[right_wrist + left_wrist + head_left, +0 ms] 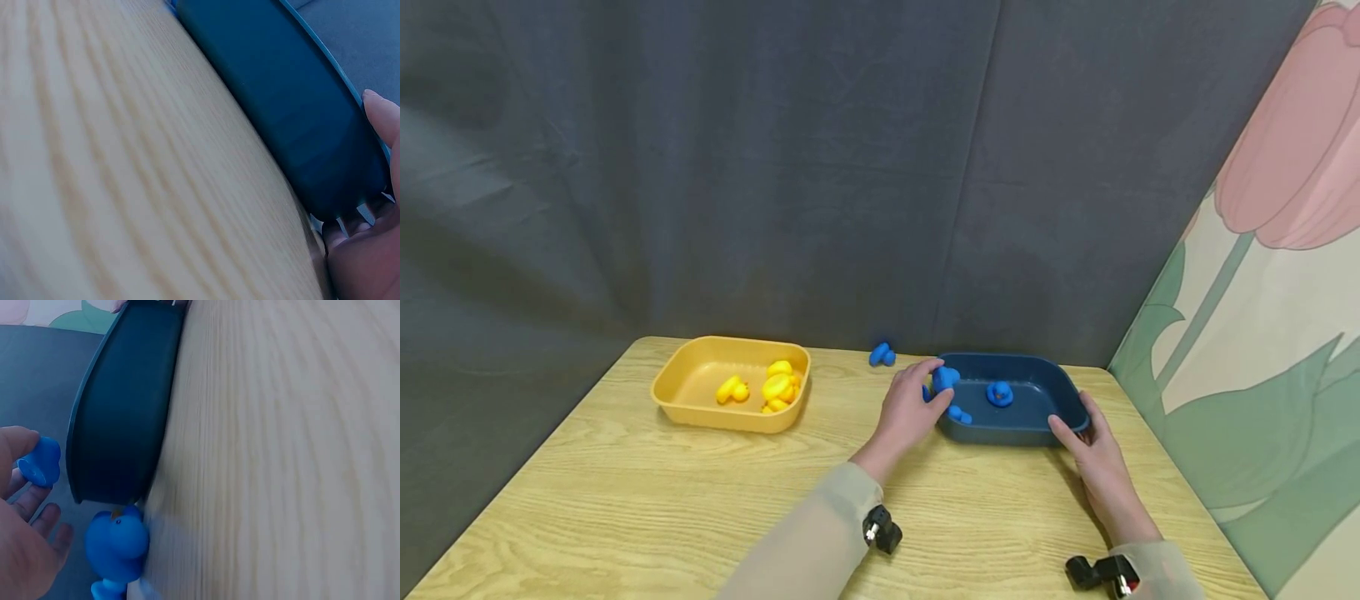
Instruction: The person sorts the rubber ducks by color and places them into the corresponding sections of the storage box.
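My left hand [912, 410] pinches a blue rubber duck [946, 379] between thumb and fingers, over the left end of a dark blue tray [1000, 435]. In the left wrist view that duck [42, 464] is raised at the tray's rim. Another blue duck [117, 544] stands on the table outside the tray's left end, mostly covered by the hand in the head view. Inside the tray sit a blue duck [999, 394] and a smaller blue piece [958, 414]. My right hand [1101, 462] grips the tray's right end, thumb at the rim and fingers around the outer wall.
A yellow tray [722, 418] on the left holds several yellow ducks [778, 386]. Between the trays, near the table's back edge, lies a blue duck [882, 354]. A dark curtain [820, 183] hangs behind, and a flower-patterned wall [1262, 375] stands on the right.
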Demonstrator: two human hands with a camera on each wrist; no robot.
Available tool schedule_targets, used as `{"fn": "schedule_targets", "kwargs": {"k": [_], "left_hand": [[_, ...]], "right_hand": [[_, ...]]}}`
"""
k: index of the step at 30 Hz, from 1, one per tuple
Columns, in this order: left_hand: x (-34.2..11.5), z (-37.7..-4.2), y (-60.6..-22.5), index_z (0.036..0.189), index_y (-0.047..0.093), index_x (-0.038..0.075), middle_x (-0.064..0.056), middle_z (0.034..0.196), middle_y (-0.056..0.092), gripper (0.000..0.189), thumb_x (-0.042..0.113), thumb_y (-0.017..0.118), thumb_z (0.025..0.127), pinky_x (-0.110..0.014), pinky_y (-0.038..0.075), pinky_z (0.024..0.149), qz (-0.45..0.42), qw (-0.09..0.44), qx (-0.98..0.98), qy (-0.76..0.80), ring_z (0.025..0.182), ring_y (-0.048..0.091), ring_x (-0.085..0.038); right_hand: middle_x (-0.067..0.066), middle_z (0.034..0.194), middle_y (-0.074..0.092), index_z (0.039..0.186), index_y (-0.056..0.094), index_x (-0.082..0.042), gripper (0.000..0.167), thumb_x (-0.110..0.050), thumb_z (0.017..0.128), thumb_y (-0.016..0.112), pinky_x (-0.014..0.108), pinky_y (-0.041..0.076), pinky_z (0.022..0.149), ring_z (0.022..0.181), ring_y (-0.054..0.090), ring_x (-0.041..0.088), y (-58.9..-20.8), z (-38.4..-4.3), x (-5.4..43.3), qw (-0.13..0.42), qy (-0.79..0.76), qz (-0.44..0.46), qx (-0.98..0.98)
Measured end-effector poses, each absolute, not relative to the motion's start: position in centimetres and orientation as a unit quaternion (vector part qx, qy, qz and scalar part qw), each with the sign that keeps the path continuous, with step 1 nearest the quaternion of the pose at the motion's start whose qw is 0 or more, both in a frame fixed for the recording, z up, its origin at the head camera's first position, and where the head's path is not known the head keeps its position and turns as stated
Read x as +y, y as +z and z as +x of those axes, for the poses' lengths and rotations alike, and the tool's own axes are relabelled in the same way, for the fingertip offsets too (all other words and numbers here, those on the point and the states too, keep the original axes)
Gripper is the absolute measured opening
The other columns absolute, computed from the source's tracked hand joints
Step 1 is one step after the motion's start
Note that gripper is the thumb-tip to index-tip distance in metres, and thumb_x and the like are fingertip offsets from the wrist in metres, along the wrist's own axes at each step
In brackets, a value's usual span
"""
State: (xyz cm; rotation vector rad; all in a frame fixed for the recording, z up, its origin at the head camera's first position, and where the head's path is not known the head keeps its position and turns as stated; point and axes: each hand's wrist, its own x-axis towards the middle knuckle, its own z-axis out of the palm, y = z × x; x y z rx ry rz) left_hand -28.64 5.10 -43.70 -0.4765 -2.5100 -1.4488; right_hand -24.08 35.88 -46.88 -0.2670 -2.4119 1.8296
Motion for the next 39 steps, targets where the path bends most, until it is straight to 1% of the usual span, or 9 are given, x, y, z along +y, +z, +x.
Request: {"fn": "schedule_targets", "kwargs": {"k": [6, 10, 16, 23, 26, 29, 34, 37, 39], "left_hand": [[6.0, -28.7, -43.9, 0.155, 0.064, 0.014, -0.008, 0.156, 0.063, 0.049, 0.025, 0.075, 0.108, -0.051, 0.048, 0.12, -0.166, 0.114, -0.862, -0.466, 0.146, 0.053, -0.034], [6.5, -28.9, -44.3, 0.152, 0.066, 0.014, -0.007, 0.152, 0.066, 0.046, 0.025, 0.074, 0.108, -0.05, 0.048, 0.119, -0.163, 0.115, -0.865, -0.46, 0.144, 0.056, -0.032], [7.0, -28.7, -44.5, 0.148, 0.069, 0.012, -0.007, 0.15, 0.068, 0.04, 0.021, 0.073, 0.109, -0.053, 0.045, 0.122, -0.16, 0.127, -0.861, -0.466, 0.145, 0.055, -0.033], [6.5, -28.6, -44.4, 0.149, 0.068, 0.013, -0.008, 0.153, 0.064, 0.04, 0.02, 0.073, 0.11, -0.053, 0.044, 0.123, -0.152, 0.13, -0.857, -0.475, 0.149, 0.052, -0.034], [5.9, -28.5, -44.3, 0.149, 0.068, 0.012, -0.009, 0.155, 0.063, 0.041, 0.02, 0.073, 0.109, -0.055, 0.045, 0.121, -0.143, 0.132, -0.851, -0.488, 0.149, 0.051, -0.036], [5.2, -28.3, -44.1, 0.15, 0.067, 0.011, -0.01, 0.155, 0.063, 0.042, 0.019, 0.073, 0.109, -0.057, 0.045, 0.121, -0.137, 0.131, -0.845, -0.5, 0.15, 0.05, -0.037], [3.8, -28.1, -44.3, 0.151, 0.066, 0.01, -0.008, 0.155, 0.063, 0.045, 0.02, 0.075, 0.108, -0.056, 0.044, 0.121, -0.132, 0.133, -0.843, -0.504, 0.15, 0.049, -0.037], [3.0, -28.0, -44.7, 0.153, 0.064, 0.011, -0.008, 0.157, 0.061, 0.047, 0.021, 0.075, 0.108, -0.057, 0.044, 0.121, -0.129, 0.126, -0.842, -0.509, 0.151, 0.047, -0.037], [2.5, -27.9, -44.9, 0.155, 0.063, 0.011, -0.008, 0.159, 0.06, 0.049, 0.021, 0.074, 0.108, -0.058, 0.044, 0.122, -0.124, 0.116, -0.84, -0.516, 0.153, 0.046, -0.037]], "right_hand": [[0.005, 0.184, -0.006, 0.178, -0.007, -0.025, 0.098, -0.037, 0.114, 0.065, 0.051, 0.012, 0.134, 0.169, 0.002, 0.032, -46.8, -24.1, 35.9, 0.053, 0.6, -0.085, -0.794], [0.006, 0.184, -0.005, 0.178, -0.006, -0.025, 0.098, -0.038, 0.114, 0.065, 0.05, 0.012, 0.134, 0.169, 0.002, 0.032, -46.8, -24.1, 35.9, 0.053, 0.598, -0.085, -0.795], [0.006, 0.184, -0.005, 0.178, -0.006, -0.025, 0.097, -0.037, 0.114, 0.065, 0.049, 0.013, 0.134, 0.169, 0.003, 0.032, -46.8, -23.9, 36.1, 0.053, 0.598, -0.086, -0.795], [0.007, 0.184, -0.005, 0.178, -0.006, -0.024, 0.097, -0.037, 0.114, 0.065, 0.051, 0.012, 0.134, 0.169, 0.003, 0.033, -46.7, -23.8, 36.0, 0.057, 0.599, -0.086, -0.794], [0.007, 0.184, -0.004, 0.178, -0.006, -0.024, 0.097, -0.038, 0.114, 0.065, 0.05, 0.012, 0.134, 0.169, 0.003, 0.034, -46.6, -23.8, 36.0, 0.057, 0.597, -0.084, -0.796], [0.008, 0.184, -0.004, 0.178, -0.007, -0.024, 0.097, -0.039, 0.114, 0.065, 0.046, 0.012, 0.135, 0.169, 0.003, 0.034, -46.7, -23.7, 36.1, 0.057, 0.592, -0.077, -0.8], [0.009, 0.184, -0.004, 0.178, -0.007, -0.023, 0.097, -0.037, 0.114, 0.064, 0.033, 0.013, 0.133, 0.169, 0.002, 0.034, -46.7, -23.6, 36.3, 0.057, 0.594, -0.066, -0.8], [0.009, 0.184, -0.003, 0.178, -0.007, -0.023, 0.096, -0.036, 0.114, 0.064, 0.03, 0.014, 0.133, 0.169, 0.002, 0.034, -46.7, -23.6, 36.4, 0.057, 0.6, -0.065, -0.796], [0.009, 0.184, -0.004, 0.178, -0.007, -0.023, 0.096, -0.035, 0.115, 0.064, 0.03, 0.013, 0.133, 0.169, 0.001, 0.033, -46.7, -23.6, 36.4, 0.057, 0.603, -0.064, -0.793]]}}
